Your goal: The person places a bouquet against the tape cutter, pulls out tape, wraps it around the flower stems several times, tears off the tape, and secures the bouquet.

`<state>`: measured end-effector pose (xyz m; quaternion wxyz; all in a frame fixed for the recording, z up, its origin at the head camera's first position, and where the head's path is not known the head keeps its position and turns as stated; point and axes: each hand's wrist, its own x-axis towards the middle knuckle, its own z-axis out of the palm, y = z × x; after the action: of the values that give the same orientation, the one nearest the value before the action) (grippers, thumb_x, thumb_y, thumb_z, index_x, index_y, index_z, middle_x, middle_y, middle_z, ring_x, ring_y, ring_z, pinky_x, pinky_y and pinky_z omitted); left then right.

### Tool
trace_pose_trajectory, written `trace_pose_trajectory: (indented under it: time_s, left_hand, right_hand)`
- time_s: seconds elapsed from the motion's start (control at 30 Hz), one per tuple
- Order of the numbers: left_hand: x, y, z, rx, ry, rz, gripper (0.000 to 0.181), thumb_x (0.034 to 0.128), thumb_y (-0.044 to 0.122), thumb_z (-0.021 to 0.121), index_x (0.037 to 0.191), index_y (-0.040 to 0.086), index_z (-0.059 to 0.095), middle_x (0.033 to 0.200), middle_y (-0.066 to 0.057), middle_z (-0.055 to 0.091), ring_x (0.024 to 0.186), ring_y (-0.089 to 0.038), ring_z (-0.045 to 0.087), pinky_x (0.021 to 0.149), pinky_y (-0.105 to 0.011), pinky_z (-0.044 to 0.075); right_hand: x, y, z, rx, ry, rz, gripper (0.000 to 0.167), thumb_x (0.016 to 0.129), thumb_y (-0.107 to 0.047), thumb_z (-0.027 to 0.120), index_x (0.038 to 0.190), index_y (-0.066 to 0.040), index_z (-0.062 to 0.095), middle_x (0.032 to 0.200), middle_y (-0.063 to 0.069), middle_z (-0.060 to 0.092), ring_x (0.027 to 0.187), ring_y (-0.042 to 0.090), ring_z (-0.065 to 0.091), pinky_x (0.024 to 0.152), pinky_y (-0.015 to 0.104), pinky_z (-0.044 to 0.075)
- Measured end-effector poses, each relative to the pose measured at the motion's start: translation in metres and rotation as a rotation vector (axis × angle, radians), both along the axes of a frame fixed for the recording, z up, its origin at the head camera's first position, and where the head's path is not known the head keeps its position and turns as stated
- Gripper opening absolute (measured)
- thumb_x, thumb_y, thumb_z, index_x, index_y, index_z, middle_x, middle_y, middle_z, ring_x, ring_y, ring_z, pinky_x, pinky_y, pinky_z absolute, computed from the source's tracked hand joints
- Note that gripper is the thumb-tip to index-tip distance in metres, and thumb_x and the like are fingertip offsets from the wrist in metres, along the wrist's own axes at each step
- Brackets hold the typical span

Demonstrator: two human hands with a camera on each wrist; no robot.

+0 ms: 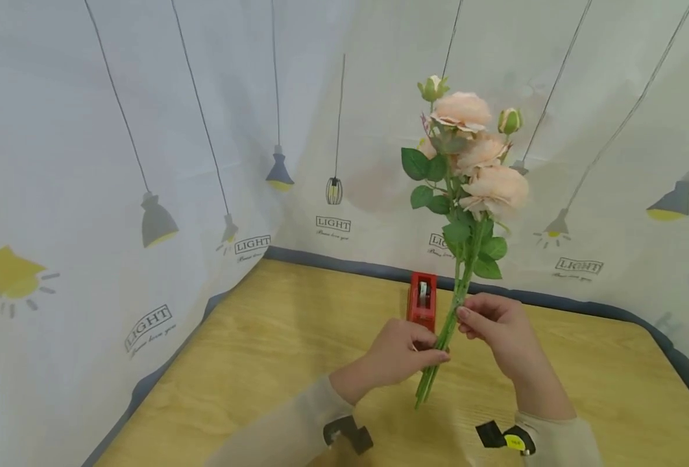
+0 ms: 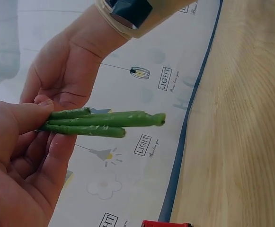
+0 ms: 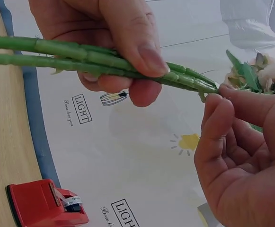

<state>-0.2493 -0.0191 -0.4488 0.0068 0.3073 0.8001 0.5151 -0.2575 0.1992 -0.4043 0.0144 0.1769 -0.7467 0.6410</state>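
Note:
A bunch of pale pink artificial flowers (image 1: 479,155) with green leaves and buds stands upright, slightly tilted, above the table. My left hand (image 1: 399,353) grips its green stems (image 2: 118,119) low down, thumb across them; the cut ends stick out below. Higher up, my right hand (image 1: 499,331) pinches the stems between thumb and index finger. In the right wrist view, a shiny patch shows on the stems (image 3: 184,81) beside the right fingertips (image 3: 225,92); whether it is clear tape I cannot tell. Behind the stems sits a red tape dispenser (image 1: 422,301).
The wooden table (image 1: 251,363) has a dark blue edge strip (image 1: 344,261) at its back and sides. A white sheet (image 1: 374,214) printed with hanging lamps stands behind and left. In the right wrist view the red dispenser (image 3: 38,203) lies below the stems.

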Motion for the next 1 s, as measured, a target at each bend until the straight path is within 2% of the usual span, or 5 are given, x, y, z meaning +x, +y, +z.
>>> trace_pose_trajectory:
  time_s: [0.13, 0.3, 0.5, 0.77, 1.0]
  left_hand:
    - [-0.003, -0.006, -0.01, 0.034, -0.12, 0.048, 0.017, 0.0972, 0.017, 0.079, 0.087, 0.003, 0.083, 0.072, -0.002, 0.075, 0.058, 0.002, 0.059, 0.054, -0.014, 0.051]
    - [-0.005, -0.032, -0.044, 0.056, -0.19, 0.108, 0.02, 0.0967, 0.015, 0.079, 0.082, 0.001, 0.081, 0.076, -0.004, 0.076, 0.062, -0.004, 0.069, 0.058, -0.022, 0.062]
    - [-0.01, -0.07, -0.071, -0.037, -0.241, 0.182, 0.04, 0.0988, 0.016, 0.076, 0.061, 0.007, 0.066, 0.057, 0.007, 0.058, 0.051, -0.005, 0.051, 0.051, -0.019, 0.048]
    - [-0.023, -0.093, -0.082, -0.181, -0.28, 0.223, 0.054, 0.0967, 0.018, 0.078, 0.054, 0.018, 0.045, 0.047, 0.011, 0.039, 0.046, -0.007, 0.035, 0.049, -0.019, 0.032]
    - [-0.026, -0.105, -0.084, -0.308, -0.348, 0.228, 0.043, 0.0862, 0.018, 0.085, 0.053, 0.015, 0.058, 0.046, 0.01, 0.047, 0.044, -0.006, 0.04, 0.045, -0.019, 0.035]
  right_hand:
    - [-0.002, 0.0, 0.001, -0.008, -0.021, 0.015, 0.013, 0.105, -0.004, 0.065, 0.111, 0.001, 0.075, 0.089, -0.007, 0.076, 0.078, 0.007, 0.073, 0.072, 0.02, 0.064]
    - [0.0, 0.005, 0.005, -0.029, -0.058, -0.018, 0.021, 0.106, -0.003, 0.063, 0.107, -0.018, 0.079, 0.09, -0.007, 0.078, 0.078, 0.007, 0.075, 0.073, 0.021, 0.065]
    - [0.0, 0.009, 0.012, 0.03, -0.112, -0.077, 0.015, 0.107, -0.006, 0.062, 0.115, -0.003, 0.075, 0.089, -0.009, 0.075, 0.079, 0.007, 0.073, 0.075, 0.021, 0.065]
    - [-0.004, 0.013, 0.01, 0.069, -0.121, -0.086, 0.02, 0.107, -0.007, 0.062, 0.121, 0.005, 0.07, 0.089, -0.009, 0.073, 0.079, 0.008, 0.071, 0.075, 0.021, 0.065]
    - [-0.005, 0.02, 0.011, 0.064, -0.134, -0.121, 0.018, 0.107, -0.008, 0.062, 0.117, 0.004, 0.071, 0.086, -0.009, 0.074, 0.075, 0.008, 0.071, 0.072, 0.021, 0.064]
